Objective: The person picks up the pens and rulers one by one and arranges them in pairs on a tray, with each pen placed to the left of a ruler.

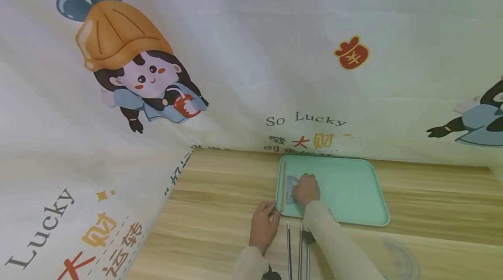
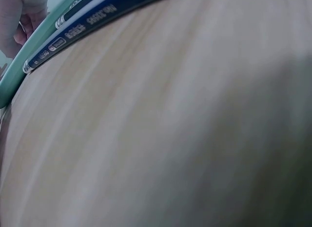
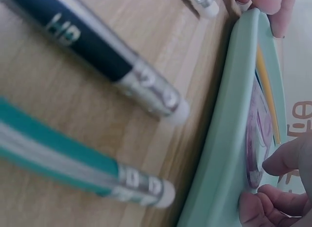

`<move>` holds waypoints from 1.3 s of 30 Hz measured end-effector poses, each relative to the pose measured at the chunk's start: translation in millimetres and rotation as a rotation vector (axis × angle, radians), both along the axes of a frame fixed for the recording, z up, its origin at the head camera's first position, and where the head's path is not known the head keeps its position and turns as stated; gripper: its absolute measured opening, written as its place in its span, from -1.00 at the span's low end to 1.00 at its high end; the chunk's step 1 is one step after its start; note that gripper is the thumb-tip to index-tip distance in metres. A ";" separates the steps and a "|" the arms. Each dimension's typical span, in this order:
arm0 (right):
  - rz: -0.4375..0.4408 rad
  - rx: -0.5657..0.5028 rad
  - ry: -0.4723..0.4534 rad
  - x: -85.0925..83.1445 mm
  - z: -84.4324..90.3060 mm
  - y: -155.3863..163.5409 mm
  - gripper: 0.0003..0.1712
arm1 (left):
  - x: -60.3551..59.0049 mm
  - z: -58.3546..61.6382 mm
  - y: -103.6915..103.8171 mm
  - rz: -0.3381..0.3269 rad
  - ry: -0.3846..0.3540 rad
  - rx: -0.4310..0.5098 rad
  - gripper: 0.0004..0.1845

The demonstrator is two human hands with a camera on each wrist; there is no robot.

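From my end, the green tray is my landmark. The left hand is at its near left corner, thumb and fingers closed round the rim. The right hand reaches inside it, thumb and curled fingers pinching the edge of a clear protractor, which sits in the tray's left part. I see markings on that protractor but cannot read them. Between it and the tray's left wall lies a slim yellow-brown stick.

Just in front of the tray, three pencils lie side by side, eraser ends towards it. In the right wrist view I read "HB" on a navy pencil; the teal pencil shows no lettering I can make out. The left wrist view gives me "No." and digits, upside-down and too blurred to trust.

Beyond the tray, the backdrop says "So Lucky" above 發大财, with a red pouch printed higher up. Well left of the tray it reads "Lucky", 大, 财 and 运转.
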State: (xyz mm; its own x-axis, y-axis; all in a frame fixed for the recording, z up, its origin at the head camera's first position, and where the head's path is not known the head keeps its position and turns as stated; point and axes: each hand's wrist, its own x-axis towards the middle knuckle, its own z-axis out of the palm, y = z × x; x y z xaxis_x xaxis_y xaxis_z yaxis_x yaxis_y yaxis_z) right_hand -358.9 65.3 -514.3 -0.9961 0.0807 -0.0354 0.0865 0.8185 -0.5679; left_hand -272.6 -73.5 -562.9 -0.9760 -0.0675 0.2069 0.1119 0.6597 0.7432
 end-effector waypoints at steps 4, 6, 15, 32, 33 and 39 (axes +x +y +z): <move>0.013 0.024 0.014 1.1 0.1 5.8 -0.76 | 0.3 0.3 0.1 -0.001 -0.003 0.000 -0.64; 0.016 0.031 0.015 1.6 1.3 8.6 -0.76 | 0.0 0.0 -0.2 -0.007 -0.001 -0.005 -0.63; 0.065 0.025 0.045 8.1 12.5 15.0 -0.70 | -0.3 -3.7 -1.0 -0.010 -0.007 0.004 -0.63; 0.092 -0.032 0.082 32.1 27.6 21.7 -0.69 | -2.6 -6.3 -0.2 -0.017 0.006 0.013 -0.64; 0.094 -0.038 0.083 34.7 28.1 21.9 -0.68 | -2.6 -6.0 -0.1 -0.018 0.008 0.013 -0.64; 0.104 -0.042 0.081 47.1 23.8 28.5 -0.66 | -2.5 -5.5 0.9 -0.021 0.024 0.019 -0.64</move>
State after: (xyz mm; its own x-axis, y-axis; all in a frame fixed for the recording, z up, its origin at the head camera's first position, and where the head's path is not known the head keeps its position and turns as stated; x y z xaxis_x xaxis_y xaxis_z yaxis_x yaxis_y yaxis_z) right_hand -311.8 93.8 -490.5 -0.9987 -0.0231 0.0447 -0.0455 0.7959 -0.6037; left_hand -275.0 -72.6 -568.4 -0.9721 -0.0511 0.2288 0.1434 0.6426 0.7526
